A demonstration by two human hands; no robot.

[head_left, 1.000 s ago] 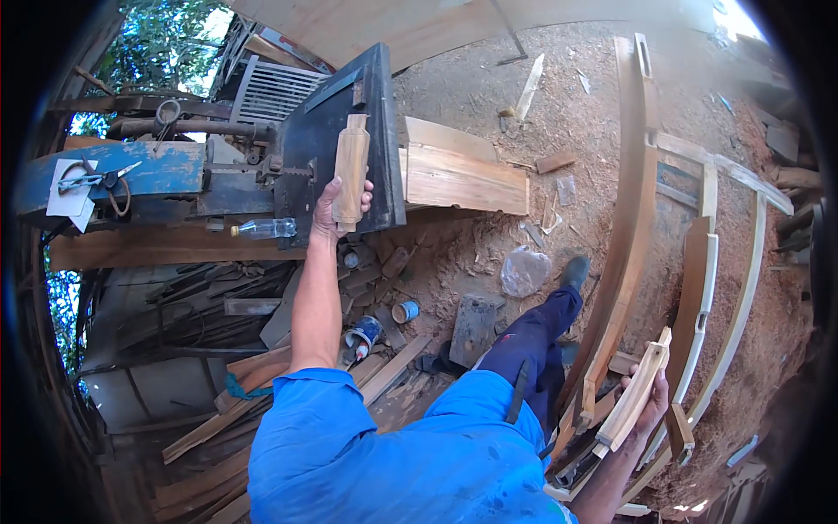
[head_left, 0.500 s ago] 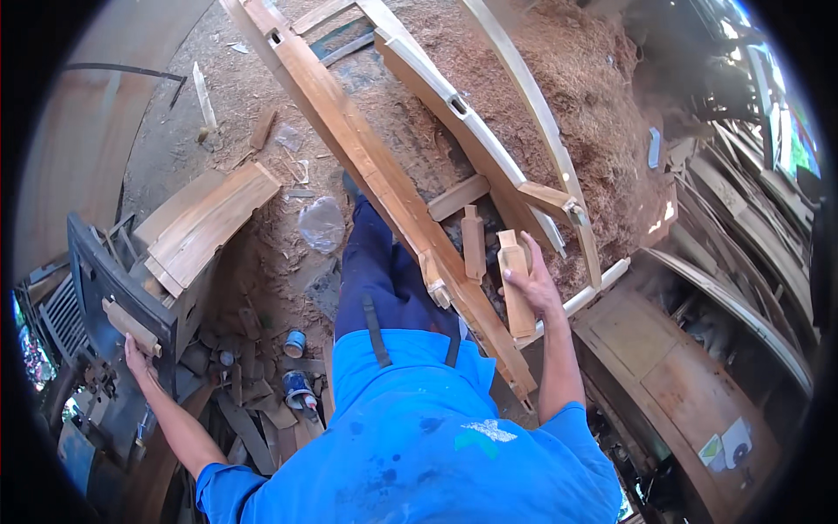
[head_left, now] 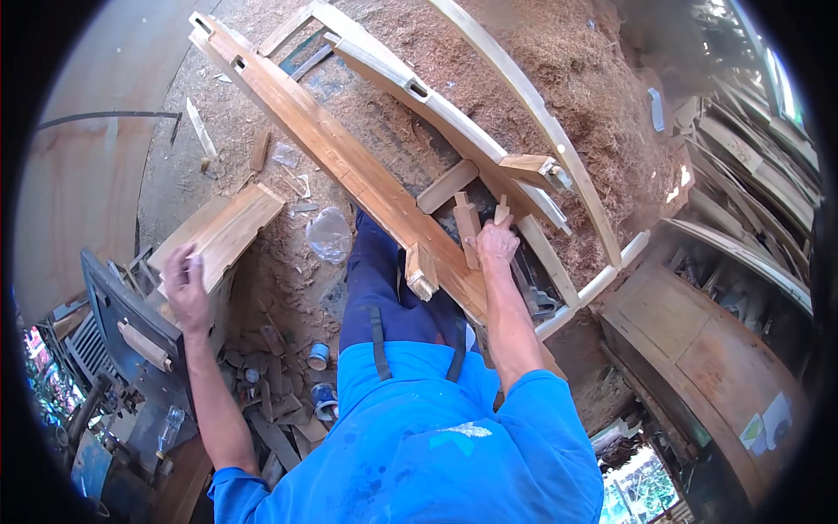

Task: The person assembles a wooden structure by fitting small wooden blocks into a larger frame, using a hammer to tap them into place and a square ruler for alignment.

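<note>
From my head view, the white-and-turquoise print on the blue cloth shirt [head_left: 463, 432] is too blurred for me to read. I see the hands well apart. The left hand [head_left: 186, 293], loosely curled and empty, has let go of the pale tenoned wooden block [head_left: 144, 346], now on the flat dark panel [head_left: 113, 301]. The right hand [head_left: 495, 243] has moved lower, covering a second tenoned wooden block [head_left: 503, 210]; I can't tell whether it grips.

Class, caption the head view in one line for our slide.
Between wooden beams, the right hand touches a tenoned wooden block; left hand open.
</note>
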